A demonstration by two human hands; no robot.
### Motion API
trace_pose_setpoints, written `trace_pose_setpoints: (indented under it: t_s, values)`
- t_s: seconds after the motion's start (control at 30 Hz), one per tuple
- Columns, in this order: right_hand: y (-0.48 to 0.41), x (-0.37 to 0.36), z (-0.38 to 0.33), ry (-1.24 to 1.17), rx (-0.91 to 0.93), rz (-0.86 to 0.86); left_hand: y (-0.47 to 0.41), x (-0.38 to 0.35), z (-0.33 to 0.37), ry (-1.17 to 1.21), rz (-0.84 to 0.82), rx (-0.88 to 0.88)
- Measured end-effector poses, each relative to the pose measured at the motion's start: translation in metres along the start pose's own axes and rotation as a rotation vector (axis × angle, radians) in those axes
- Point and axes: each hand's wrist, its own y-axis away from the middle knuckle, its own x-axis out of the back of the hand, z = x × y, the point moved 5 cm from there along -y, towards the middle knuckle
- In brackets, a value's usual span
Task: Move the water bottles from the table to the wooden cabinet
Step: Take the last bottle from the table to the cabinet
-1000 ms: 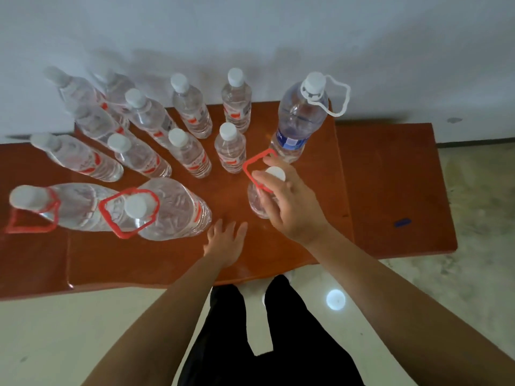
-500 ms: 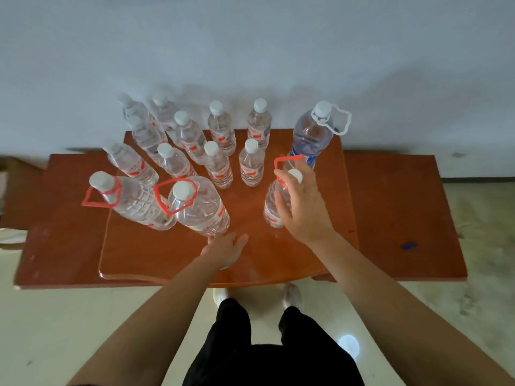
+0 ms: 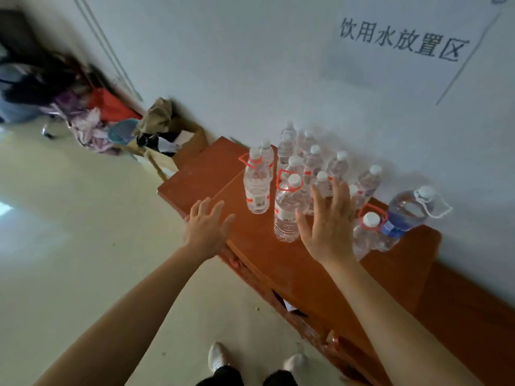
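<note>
Right hand (image 3: 328,227) just let go of the red-handled bottle (image 3: 365,235), now at its 3 o'clock on the bench (image 3: 292,263); both hands' fingers spread empty, left hand (image 3: 204,232) too, so nothing's headed anywhere yet.

A: Any writing up there?
B: Yes, the wall (image 3: 250,65) carries "饮用水放置区" in dark characters, upper right.
A: Bottle labels (image 3: 391,228)?
B: Red and blue, too blurred to read.
</note>
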Motion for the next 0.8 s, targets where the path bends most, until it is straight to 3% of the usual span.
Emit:
trace_pose_setpoints:
  t_s: [0.27,0.57,0.8]
  values:
    - [-0.008,-0.004,-0.19,-0.082,0.313,-0.056,0.089,0.109,-0.149,-0.099,0.337,0.177]
    - [0.082,-0.025,-0.593,-0.368,0.705,-0.049,0.319,0.247,-0.455,-0.192,0.754,0.502]
    - [0.215,-0.046,-0.835,-0.517,1.006,-0.145,0.486,0.272,-0.629,-0.185,0.874,0.794]
